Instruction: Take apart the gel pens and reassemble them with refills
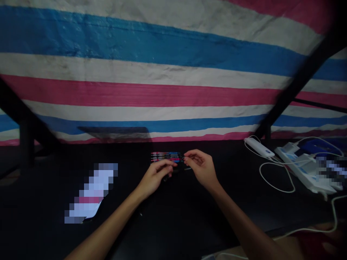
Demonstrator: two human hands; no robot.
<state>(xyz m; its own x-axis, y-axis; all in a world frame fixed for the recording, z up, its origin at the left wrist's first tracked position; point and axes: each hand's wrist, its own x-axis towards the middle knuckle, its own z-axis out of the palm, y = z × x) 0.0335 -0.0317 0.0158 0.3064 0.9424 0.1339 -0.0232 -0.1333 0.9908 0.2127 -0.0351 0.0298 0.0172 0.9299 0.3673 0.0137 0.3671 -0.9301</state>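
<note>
Several slim pens (164, 155) lie side by side, crosswise, on the black table (173, 224), with pink, blue and dark parts showing. My left hand (155, 176) is at their near side, fingers curled and close together over a dark small item that I cannot make out. My right hand (200, 167) is at the right ends of the pens, thumb and fingertips pinched together. What is between those fingertips is too small and dark to name. A thin pale stick-like piece (187, 168) lies just below the right fingertips.
A phone-like device (93, 195), partly pixelated, lies at the left. On the right are a white power bank (259, 147), a white power strip (306, 168) and looped white cables (291, 180). A striped sheet (162, 95) hangs behind the table between dark slanted bars.
</note>
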